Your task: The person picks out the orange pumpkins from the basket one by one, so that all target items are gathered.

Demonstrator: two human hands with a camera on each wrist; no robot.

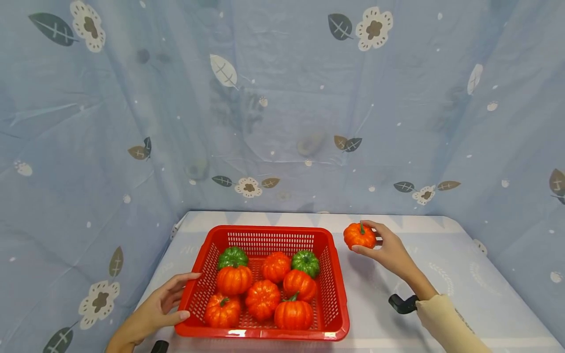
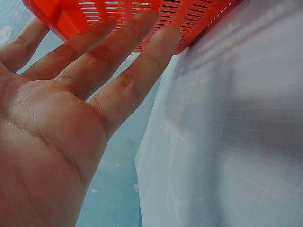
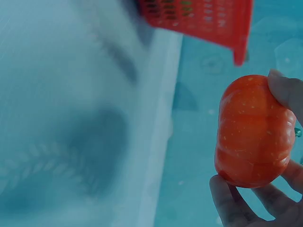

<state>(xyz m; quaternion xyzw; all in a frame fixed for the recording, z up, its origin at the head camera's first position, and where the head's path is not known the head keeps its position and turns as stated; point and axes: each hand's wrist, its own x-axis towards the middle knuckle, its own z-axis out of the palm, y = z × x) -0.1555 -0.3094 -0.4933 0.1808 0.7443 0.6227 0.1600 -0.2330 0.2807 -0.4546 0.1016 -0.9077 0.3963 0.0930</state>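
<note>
My right hand [image 1: 389, 250] holds a small orange pumpkin [image 1: 358, 236] above the table, to the right of the red basket. In the right wrist view, the thumb and fingertips grip the pumpkin [image 3: 253, 132] from opposite sides. My left hand [image 1: 164, 305] is at the left side of the red plastic basket [image 1: 342, 314]; its fingers [image 2: 128, 90] stretch out nearly straight against the slotted wall. Inside the basket lie several orange pumpkins [image 1: 262, 299] and two green ones, one at the back left [image 1: 233, 257] and another at the back right [image 1: 305, 263].
The basket stands on a table with a pale patterned cloth [image 1: 441, 274]. Blue curtains [image 1: 282, 108] printed with leaves and flowers hang behind and at both sides. A black strap piece [image 1: 402, 304] shows beside the right wrist.
</note>
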